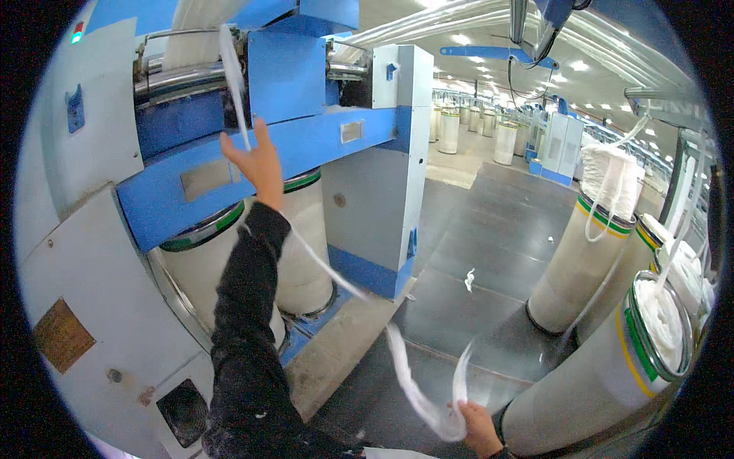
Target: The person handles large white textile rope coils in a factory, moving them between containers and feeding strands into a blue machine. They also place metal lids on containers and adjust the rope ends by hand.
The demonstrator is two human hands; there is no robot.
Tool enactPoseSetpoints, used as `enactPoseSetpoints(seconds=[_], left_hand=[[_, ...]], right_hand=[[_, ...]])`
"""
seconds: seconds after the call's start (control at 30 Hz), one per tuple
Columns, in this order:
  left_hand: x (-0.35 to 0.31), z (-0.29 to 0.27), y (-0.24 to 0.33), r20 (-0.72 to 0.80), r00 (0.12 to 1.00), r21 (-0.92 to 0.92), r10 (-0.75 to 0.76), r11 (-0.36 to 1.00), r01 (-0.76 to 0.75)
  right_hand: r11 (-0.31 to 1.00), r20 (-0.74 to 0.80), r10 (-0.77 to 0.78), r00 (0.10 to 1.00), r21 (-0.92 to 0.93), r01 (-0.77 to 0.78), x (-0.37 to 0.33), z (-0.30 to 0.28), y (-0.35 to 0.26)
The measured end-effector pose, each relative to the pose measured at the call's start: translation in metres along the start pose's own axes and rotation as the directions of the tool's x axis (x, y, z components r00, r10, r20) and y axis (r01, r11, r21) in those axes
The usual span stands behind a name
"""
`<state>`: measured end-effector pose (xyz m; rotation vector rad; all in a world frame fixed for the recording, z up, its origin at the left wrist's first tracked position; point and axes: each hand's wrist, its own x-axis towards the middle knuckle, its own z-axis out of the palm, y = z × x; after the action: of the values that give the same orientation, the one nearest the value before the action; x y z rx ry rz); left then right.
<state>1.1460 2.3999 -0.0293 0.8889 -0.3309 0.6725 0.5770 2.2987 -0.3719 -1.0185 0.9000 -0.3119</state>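
My left hand (258,164) is raised in front of the blue machine, its thumb and fingers spread apart. A white fibre sliver (234,73) hangs from the machine's rollers (191,79) and runs down between the thumb and fingers. Below the wrist it shows again, slanting toward the floor. Down at the lower right, my right hand (480,430) is closed on a sliver (409,386) that loops under it, with a loose tail sticking up. Whether both lengths are one piece I cannot tell, as they blur near the middle.
Tall cans (302,245) stand under the machine's blue beam (267,153). On the right, more cans (581,264) heaped with white sliver line the dark floor (489,229). A scrap of fibre (469,280) lies there. Strands run overhead toward the right.
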Motion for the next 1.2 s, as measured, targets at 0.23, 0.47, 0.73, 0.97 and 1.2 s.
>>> enactPoseSetpoints(seconds=[0.23, 0.47, 0.73, 0.97, 1.2], left_hand=[[0.134, 0.031, -0.011, 0.154, 0.942, 0.248, -0.297, 0.935, 0.254], [-0.075, 0.031, -0.085, 0.865, 0.501, 0.045, -0.028, 0.999, -0.021], [-0.460, -0.111, 0.015, 0.277, -0.932, 0.779, 0.234, 0.513, 0.360], [-0.510, -0.137, 0.131, -0.457, -0.757, 0.859, 0.466, 0.453, -0.239], [-0.587, -0.178, 0.197, -0.719, -0.645, 0.633, 0.257, 0.624, -0.457]], right_hand=[[0.731, 0.083, 0.073, 0.994, -0.683, 0.003, -0.033, 0.032, 0.056], [0.955, -0.287, -0.254, 0.924, 0.075, 0.286, -0.019, 0.114, -0.049], [0.559, -0.658, -0.700, 0.277, -0.264, 0.786, -0.050, 0.088, -0.159], [0.923, -0.514, -0.382, 0.768, -0.250, 0.292, -0.188, 0.112, 0.043], [0.973, -0.773, -0.074, 0.630, 0.083, 0.217, -0.279, 0.136, 0.209]])
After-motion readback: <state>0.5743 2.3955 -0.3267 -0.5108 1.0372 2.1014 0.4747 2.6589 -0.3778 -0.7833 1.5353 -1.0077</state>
